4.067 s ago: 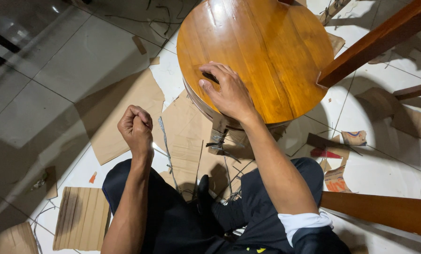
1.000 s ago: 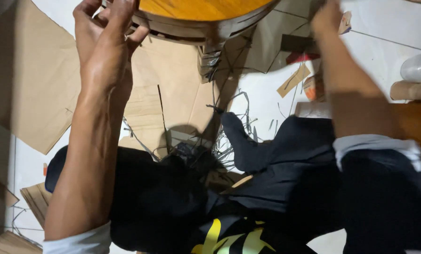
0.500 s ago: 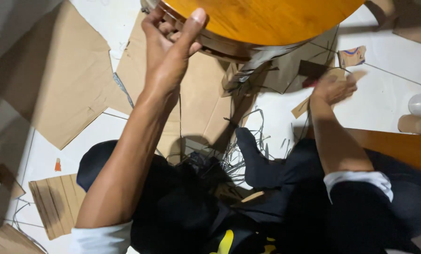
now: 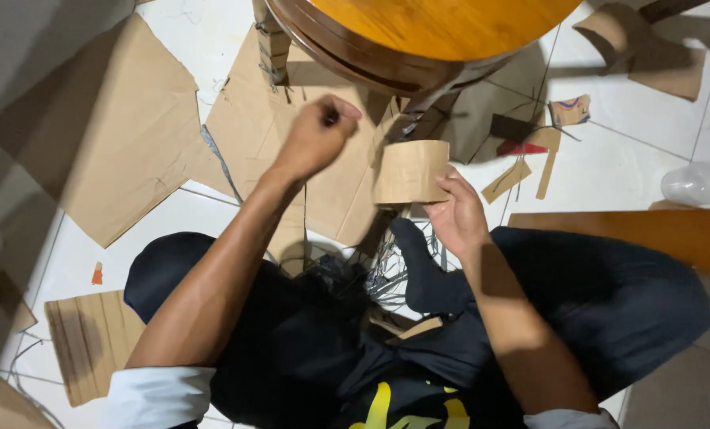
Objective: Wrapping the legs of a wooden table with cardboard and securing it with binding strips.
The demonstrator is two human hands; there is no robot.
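- White floor tiles [image 4: 212, 230] run under everything, strewn with flat cardboard sheets [image 4: 125, 135], smaller cardboard scraps [image 4: 522, 171], and a red scrap [image 4: 522, 148] near the top right.
- Above the hands, a round wooden stool seat [image 4: 442, 24] fills the top edge; one of its legs [image 4: 272, 44], wrapped in cardboard, comes down at the left.
- Two hands are in view, both the person's own, reaching out over dark trousers [image 4: 593, 294] and a dark sock [image 4: 426, 274].
- One curled cardboard strip [image 4: 410, 171] is held by the right hand [image 4: 454, 214], thumb and fingers pinching its lower right edge; it sits in mid-air just below the stool's rim, between the two hands.
- That strip is bent into an open band, its broad tan face turned toward the camera, its long axis running roughly left to right.
- Clenched into a fist, the left hand [image 4: 315, 135] hovers just left of the strip, apart from it; whether anything thin is gripped inside cannot be told.
- Thin wire strands [image 4: 387, 270] tangle on the floor beneath the strip, beside the sock.
- One clear plastic bottle [image 4: 692, 183] lies at the far right, next to a wooden plank [image 4: 633, 234].
- One corrugated cardboard piece [image 4: 89, 338] lies at the lower left.
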